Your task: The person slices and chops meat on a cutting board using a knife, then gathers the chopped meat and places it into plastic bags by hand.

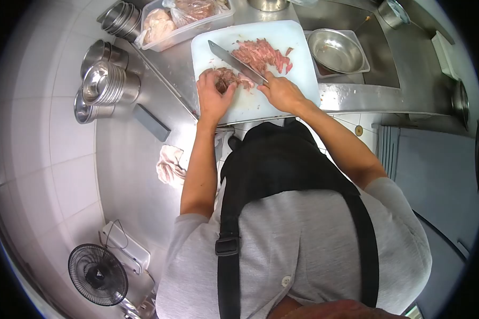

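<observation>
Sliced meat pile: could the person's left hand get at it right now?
Probably not directly: the left hand holds another lump of meat, and the knife in the right hand lies between that hand and the sliced meat.

Steel bench (125, 165), before you and at your left, bearing a white cutting board (306, 87), plastic tub (190, 36), stacked metal bowls (114, 85), grey bar (151, 122) and crumpled cloth (170, 165).
</observation>
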Motion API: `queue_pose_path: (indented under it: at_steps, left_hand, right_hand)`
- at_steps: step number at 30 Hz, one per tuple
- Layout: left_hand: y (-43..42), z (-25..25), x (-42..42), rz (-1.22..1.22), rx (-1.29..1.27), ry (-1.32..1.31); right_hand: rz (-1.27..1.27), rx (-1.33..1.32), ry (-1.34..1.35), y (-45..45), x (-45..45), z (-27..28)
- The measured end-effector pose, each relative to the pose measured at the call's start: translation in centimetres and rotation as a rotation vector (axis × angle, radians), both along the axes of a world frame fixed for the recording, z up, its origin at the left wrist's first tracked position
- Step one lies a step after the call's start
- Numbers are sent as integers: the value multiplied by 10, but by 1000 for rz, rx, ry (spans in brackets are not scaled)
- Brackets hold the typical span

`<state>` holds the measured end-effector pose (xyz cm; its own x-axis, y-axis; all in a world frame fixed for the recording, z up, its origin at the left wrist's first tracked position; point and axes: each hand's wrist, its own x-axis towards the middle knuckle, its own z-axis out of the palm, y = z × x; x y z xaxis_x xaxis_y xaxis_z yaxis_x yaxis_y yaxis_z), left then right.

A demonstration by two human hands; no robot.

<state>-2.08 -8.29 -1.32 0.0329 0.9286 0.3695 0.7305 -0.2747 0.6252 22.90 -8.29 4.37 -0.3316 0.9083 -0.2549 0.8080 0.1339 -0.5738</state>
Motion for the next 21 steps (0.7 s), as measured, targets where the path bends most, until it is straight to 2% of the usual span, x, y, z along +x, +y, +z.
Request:
queue_pose_path:
  at_steps: [3, 6, 8, 15, 18, 21]
  left_hand:
    - [-3, -2, -20, -99, 1, -70]
    - [-3, -6, -28, -166, -21, -117]
    - [0, -5, -28, -198, -46, -118]
    - [2, -3, -34, -200, -162, -197]
    - [3, 6, -30, -203, -167, -173]
    - [5, 12, -27, -191, -133, -132]
  right_hand:
    - [-41, -18, 41, -7, -5, 29]
    - [-58, -7, 47, -13, -9, 30]
    - [-18, -29, -5, -9, -10, -8]
    - [-81, 19, 81, -15, -11, 14]
    - [-43, -97, 4, -10, -17, -9]
    - [21, -37, -17, -3, -13, -4]
